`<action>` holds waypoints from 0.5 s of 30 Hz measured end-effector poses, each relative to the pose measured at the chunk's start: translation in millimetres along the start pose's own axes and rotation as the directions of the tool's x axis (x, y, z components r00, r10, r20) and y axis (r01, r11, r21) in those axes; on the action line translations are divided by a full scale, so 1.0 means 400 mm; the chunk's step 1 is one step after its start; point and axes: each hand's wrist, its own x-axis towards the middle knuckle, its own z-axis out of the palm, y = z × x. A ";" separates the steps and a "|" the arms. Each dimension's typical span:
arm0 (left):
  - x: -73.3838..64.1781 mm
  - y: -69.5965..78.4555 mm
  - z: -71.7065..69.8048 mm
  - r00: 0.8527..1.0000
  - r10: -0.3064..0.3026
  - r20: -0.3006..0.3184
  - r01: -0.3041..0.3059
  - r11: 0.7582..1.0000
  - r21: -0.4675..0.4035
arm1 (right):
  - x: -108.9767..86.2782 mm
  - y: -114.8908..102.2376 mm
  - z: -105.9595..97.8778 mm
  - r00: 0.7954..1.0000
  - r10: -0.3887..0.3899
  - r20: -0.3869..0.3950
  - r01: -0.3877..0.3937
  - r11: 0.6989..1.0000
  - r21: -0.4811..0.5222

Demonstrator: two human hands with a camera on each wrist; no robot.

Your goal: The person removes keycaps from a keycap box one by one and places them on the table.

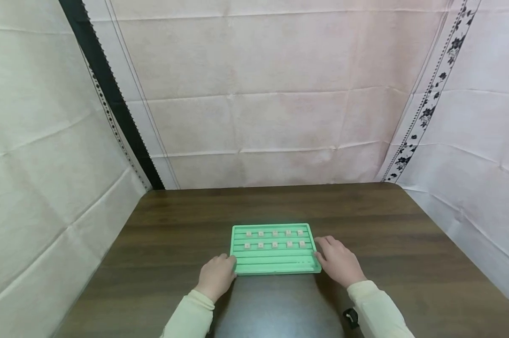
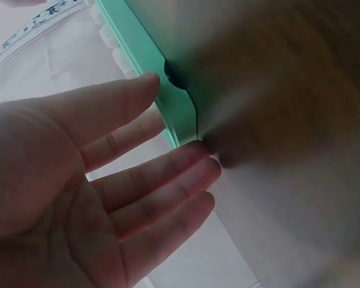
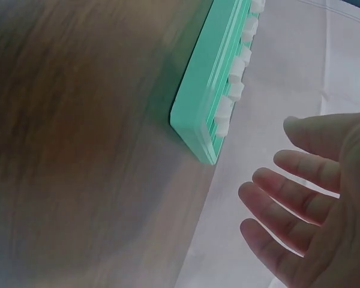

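Note:
A flat green tray (image 1: 275, 268) with raised ridges lies on the brown wooden table. Two rows of small white cubes (image 1: 274, 245) stand on its far half; the near ridges carry none. At the tray's near left corner is my left hand (image 1: 217, 276). Its thumb tip (image 2: 149, 85) overlaps the tray's edge in the left wrist view, and the other fingers extend fairly straight by the corner. My right hand (image 1: 340, 261) is beside the tray's right side. In the right wrist view its fingers (image 3: 288, 195) are spread, slightly bent and hold nothing.
The wooden table (image 1: 187, 211) extends around the tray. White cloth (image 1: 280, 94) hangs behind it and along both sides, with a black strip (image 1: 115, 94) at the left and a floral border (image 1: 432, 101) at the right. A small black device (image 1: 351, 318) sits by the right sleeve.

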 end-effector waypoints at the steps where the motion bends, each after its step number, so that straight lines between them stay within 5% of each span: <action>1: 0.001 0.001 0.001 1.000 0.000 -0.007 0.000 1.000 0.003 | 0.003 -0.001 0.001 1.000 0.000 -0.002 0.000 1.000 -0.002; 15: -0.003 0.011 0.007 0.999 -0.020 -0.050 0.022 0.999 0.048 | 0.067 -0.027 0.028 0.999 -0.003 0.037 0.002 1.000 0.031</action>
